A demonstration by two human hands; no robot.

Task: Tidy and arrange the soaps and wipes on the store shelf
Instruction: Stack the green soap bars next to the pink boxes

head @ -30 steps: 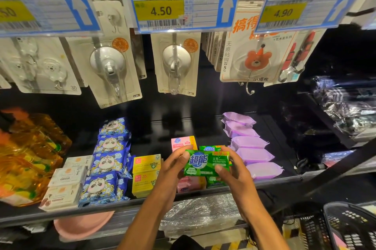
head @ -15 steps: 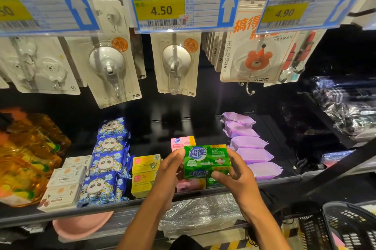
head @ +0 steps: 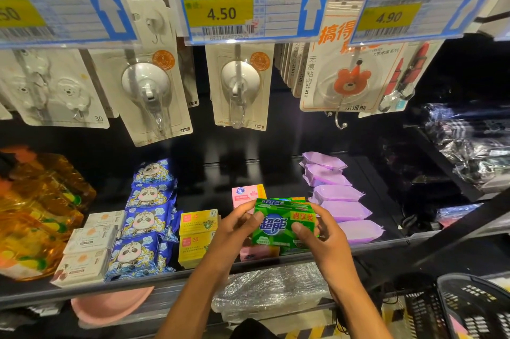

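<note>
Both my hands hold a green soap pack just above the front middle of the black shelf. My left hand grips its left end and my right hand its right end. Under the pack lie another green soap and a pink soap; a second pink soap sits behind. Yellow soap boxes stand to the left. Blue panda wipe packs run in a row beyond them. Purple wipe packs line up on the right.
White boxes and orange refill pouches fill the shelf's left end. Carded hooks and price tags hang above. A black basket sits lower right; a pink dish and plastic wrap lie on the shelf below.
The green soap pack has turned in my hands and sunk slightly toward the stack beneath it; both hands keep their grip on its ends.
</note>
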